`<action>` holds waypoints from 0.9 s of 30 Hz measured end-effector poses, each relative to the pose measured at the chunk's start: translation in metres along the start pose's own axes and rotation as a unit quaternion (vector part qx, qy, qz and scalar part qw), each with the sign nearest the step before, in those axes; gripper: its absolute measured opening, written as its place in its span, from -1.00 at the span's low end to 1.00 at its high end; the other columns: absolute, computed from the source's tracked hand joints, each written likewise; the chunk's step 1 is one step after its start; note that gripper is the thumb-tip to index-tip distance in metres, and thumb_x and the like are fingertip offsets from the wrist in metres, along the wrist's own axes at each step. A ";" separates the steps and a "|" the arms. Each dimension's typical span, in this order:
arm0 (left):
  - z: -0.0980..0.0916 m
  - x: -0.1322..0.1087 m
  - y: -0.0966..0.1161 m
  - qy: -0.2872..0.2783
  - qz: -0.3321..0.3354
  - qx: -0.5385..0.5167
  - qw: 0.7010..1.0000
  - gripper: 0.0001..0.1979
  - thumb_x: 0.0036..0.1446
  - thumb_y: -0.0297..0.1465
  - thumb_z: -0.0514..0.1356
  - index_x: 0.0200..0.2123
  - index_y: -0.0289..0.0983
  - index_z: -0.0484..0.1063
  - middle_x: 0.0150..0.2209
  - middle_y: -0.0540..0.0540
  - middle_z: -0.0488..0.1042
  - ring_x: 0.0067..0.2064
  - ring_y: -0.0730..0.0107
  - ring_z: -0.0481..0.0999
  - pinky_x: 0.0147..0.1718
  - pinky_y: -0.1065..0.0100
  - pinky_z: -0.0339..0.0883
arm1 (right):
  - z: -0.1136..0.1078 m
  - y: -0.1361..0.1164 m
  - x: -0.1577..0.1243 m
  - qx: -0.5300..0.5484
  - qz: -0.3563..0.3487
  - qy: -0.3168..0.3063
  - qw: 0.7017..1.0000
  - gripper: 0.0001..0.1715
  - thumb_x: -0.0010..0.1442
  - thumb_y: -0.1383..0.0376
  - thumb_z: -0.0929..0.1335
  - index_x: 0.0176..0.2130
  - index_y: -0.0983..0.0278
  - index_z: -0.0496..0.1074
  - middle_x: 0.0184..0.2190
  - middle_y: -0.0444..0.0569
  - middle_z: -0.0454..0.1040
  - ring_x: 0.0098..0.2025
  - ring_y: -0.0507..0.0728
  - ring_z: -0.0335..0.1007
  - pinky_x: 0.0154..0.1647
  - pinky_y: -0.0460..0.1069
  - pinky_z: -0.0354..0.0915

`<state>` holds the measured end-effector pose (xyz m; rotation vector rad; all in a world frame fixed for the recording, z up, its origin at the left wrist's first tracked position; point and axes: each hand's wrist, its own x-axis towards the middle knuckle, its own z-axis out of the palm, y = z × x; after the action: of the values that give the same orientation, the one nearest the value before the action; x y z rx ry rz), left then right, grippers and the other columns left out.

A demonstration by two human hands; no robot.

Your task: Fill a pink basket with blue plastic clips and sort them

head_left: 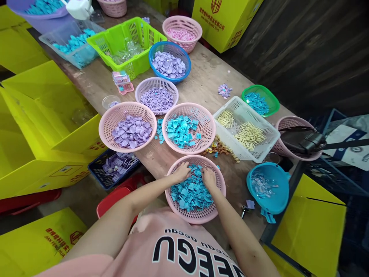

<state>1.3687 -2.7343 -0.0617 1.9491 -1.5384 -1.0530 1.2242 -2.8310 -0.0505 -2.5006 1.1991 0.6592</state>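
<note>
A round pink basket (pixel 170 207) holds many small turquoise plastic pieces (pixel 191 194), right in front of my body. Over its far left part, my left hand (pixel 182 172) has its fingers bent and closed at the pieces. My right hand (pixel 208 178) reaches in from the other side, fingers curled down among the pieces. Whatever either set of fingertips holds is too small to make out. Just beyond stands a second pink basket (pixel 206 115) with similar turquoise pieces (pixel 181 130). Some loose turquoise pieces (pixel 159 130) lie beside it on the table.
Left of it is a pink basket (pixel 106 125) of purple parts. A white crate (pixel 233 148) of cream parts stands right, near a blue basin (pixel 279 192) with clear parts. More baskets and a green crate (pixel 100 48) stand behind. Yellow boxes (pixel 69 134) flank the table (pixel 201 84).
</note>
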 end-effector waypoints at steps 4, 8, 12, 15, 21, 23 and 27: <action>-0.017 -0.002 -0.002 0.080 -0.026 -0.183 0.980 -0.89 -0.05 -0.50 0.11 -0.58 -0.29 0.33 -0.27 -0.10 0.46 -0.17 0.31 0.42 -0.11 0.29 0.28 | 0.005 -0.004 -0.004 0.007 -0.035 0.026 0.999 -0.73 0.18 0.31 0.20 -0.16 0.29 0.41 -0.06 0.14 0.39 0.01 0.23 0.23 -0.04 0.05 0.14; -0.032 0.001 -0.002 0.076 -0.101 -0.350 0.928 -0.86 -0.08 -0.48 0.12 -0.63 -0.28 0.24 -0.52 0.02 0.42 -0.33 0.38 0.46 -0.27 0.36 0.32 | 0.011 -0.007 0.000 0.102 -0.013 0.041 0.994 -0.81 0.12 0.34 0.22 -0.32 0.29 0.40 -0.15 0.13 0.42 -0.08 0.20 0.28 -0.07 0.05 0.17; -0.035 -0.003 0.000 0.016 -0.176 -0.311 0.934 -0.87 -0.10 -0.55 0.12 -0.41 -0.28 0.32 -0.60 0.12 0.32 -0.54 0.45 0.42 -0.44 0.40 0.31 | 0.013 0.006 0.006 0.348 0.039 0.052 0.935 -0.83 0.06 0.21 0.22 -0.41 0.26 0.28 -0.38 -0.01 0.43 -0.30 0.13 0.34 -0.24 0.01 0.26; -0.024 -0.010 0.005 -0.081 -0.183 -0.159 0.967 -0.71 -0.09 -0.58 0.11 -0.24 -0.27 0.39 -0.53 0.03 0.42 -0.51 0.34 0.48 -0.43 0.34 0.35 | 0.013 0.019 0.004 0.476 0.102 0.034 0.873 -0.72 0.00 0.07 0.25 -0.49 0.22 0.16 -0.54 -0.13 0.33 -0.44 0.10 0.35 -0.41 -0.03 0.24; 0.002 -0.020 0.018 -0.113 -0.152 0.030 0.981 -0.71 -0.02 -0.65 0.01 -0.28 -0.38 0.47 -0.04 -0.39 0.41 -0.08 -0.02 0.48 -0.08 0.05 0.32 | 0.006 0.018 -0.001 0.608 0.070 -0.011 0.791 -0.69 0.00 0.05 0.30 -0.37 0.23 0.27 -0.35 -0.04 0.45 -0.33 0.13 0.46 -0.32 -0.02 0.33; 0.006 -0.019 0.019 -0.124 -0.152 0.038 0.980 -0.73 -0.01 -0.67 0.01 -0.34 -0.40 0.48 -0.04 -0.42 0.42 -0.07 0.00 0.48 -0.03 0.04 0.29 | 0.005 0.012 0.001 0.612 0.052 -0.034 0.789 -0.66 0.07 0.13 0.26 -0.17 0.25 0.31 -0.18 0.03 0.47 -0.22 0.13 0.47 -0.21 0.01 0.36; 0.003 -0.015 0.013 -0.138 -0.155 0.015 0.978 -0.80 -0.04 -0.63 0.12 -0.36 -0.38 0.50 -0.14 -0.34 0.49 -0.05 -0.01 0.46 -0.02 0.06 0.27 | 0.015 -0.003 0.003 0.372 0.072 -0.011 0.925 -0.60 0.05 0.32 0.28 -0.08 0.37 0.35 -0.09 0.16 0.44 -0.03 0.19 0.38 -0.02 0.06 0.28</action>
<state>1.3573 -2.7233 -0.0497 2.1857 -1.4181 -1.4931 1.2239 -2.8248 -0.0644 -1.7767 1.3170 0.1904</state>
